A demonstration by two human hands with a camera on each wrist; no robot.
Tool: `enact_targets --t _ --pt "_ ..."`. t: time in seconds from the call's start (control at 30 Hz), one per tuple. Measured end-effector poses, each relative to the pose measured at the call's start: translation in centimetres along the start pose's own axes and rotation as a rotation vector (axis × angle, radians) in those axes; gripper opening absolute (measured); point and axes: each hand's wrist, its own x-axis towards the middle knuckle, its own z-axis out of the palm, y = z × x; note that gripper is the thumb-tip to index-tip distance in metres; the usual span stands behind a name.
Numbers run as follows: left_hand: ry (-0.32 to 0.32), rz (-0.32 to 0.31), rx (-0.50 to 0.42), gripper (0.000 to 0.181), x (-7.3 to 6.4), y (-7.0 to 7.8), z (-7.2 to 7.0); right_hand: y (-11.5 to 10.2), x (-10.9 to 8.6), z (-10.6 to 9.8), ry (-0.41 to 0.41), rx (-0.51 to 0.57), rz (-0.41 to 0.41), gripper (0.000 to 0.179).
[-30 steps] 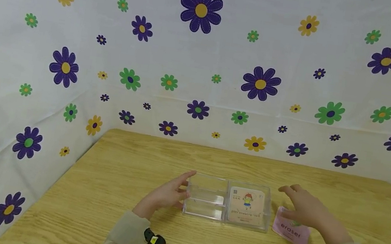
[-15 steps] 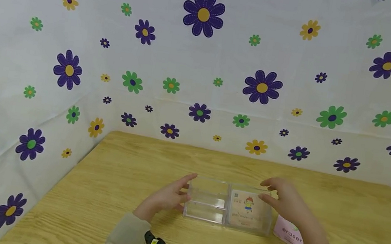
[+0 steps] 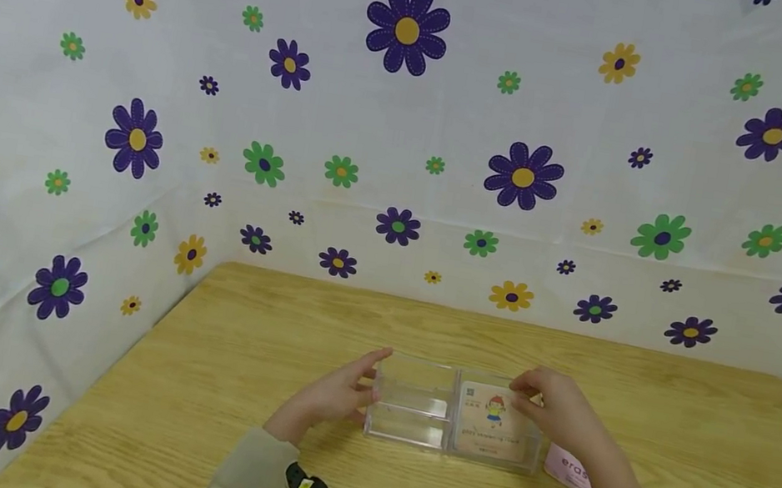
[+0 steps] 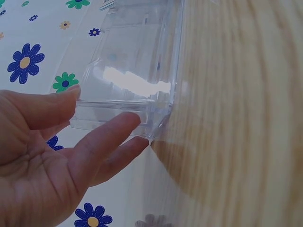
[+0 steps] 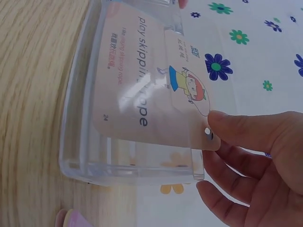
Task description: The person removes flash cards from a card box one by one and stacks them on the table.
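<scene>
A clear plastic box (image 3: 411,403) with two side-by-side sections lies on the table. My left hand (image 3: 337,392) touches its left end, fingers fairly straight and spread against the corner and end wall in the left wrist view. The right section holds a pale pink card (image 5: 151,85) with a skipping child and the words "play skipping rope". At that card's far right corner, my right hand (image 3: 559,406) pinches it between thumb and fingers. The right wrist view shows the corner raised over the box wall. Whether more cards lie underneath, I cannot tell.
A pink card reading "eraser" (image 3: 566,466) lies on the wooden table (image 3: 275,311) to the right of the box, partly covered by my right forearm. A white flowered cloth (image 3: 443,100) hangs behind and to the left.
My right hand has moved left from above the eraser card to the box and taken hold of the skipping card's corner. My left hand stays at the box's left end.
</scene>
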Motion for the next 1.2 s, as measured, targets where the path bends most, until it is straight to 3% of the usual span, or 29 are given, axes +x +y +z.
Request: enact_targets --t 0.43,0.67,0.93,1.2 --pt "-0.008 -0.007 0.024 0.057 0.44 -0.12 0.24 0.35 -0.29 0.08 0.053 -0.024 -0.015 0.008" --pt "0.003 -0.026 0.01 0.057 0.33 -0.27 0.25 0.16 -0.02 0.06 0.05 -0.024 0.014 0.008" --pt "0.004 -0.007 0.017 0.057 0.24 -0.25 0.11 0.15 -0.03 -0.19 0.03 0.012 0.019 0.011" --pt "-0.001 -0.013 0.019 0.057 0.18 -0.05 0.04 0.01 -0.12 -0.56 0.074 0.005 0.026 0.009"
